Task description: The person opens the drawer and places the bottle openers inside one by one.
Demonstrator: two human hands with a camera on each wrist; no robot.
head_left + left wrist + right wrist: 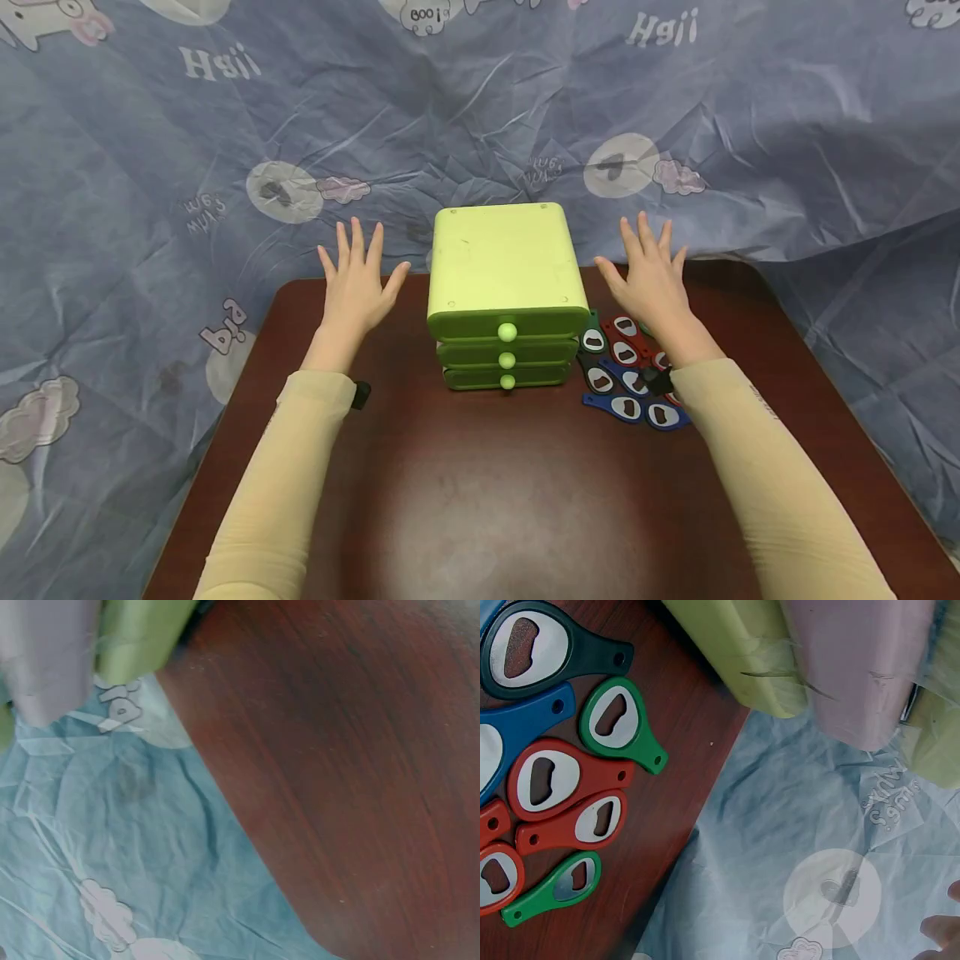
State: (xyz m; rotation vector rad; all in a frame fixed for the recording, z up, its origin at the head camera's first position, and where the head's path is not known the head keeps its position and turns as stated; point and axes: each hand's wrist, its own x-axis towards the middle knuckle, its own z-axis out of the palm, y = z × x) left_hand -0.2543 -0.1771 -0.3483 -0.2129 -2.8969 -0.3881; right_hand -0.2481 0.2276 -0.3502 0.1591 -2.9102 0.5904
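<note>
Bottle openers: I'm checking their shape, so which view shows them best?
Right wrist: the bottle openers appear largest, some cut off. Head shows them smaller, partly behind the right arm; left wrist shows none.

We are facing what seems an indoor workspace, cartoon-printed cloth (465,125) hanging at twelve o'clock behind a dark reddish-brown table (510,483).

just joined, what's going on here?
A person has both hands held out with fingers spread, holding nothing: the left hand on one side of a green cabinet, the right hand on the other. The cabinet's three drawers look closed. Bottle openers in several colours lie on the table, on the right hand's side.
</note>
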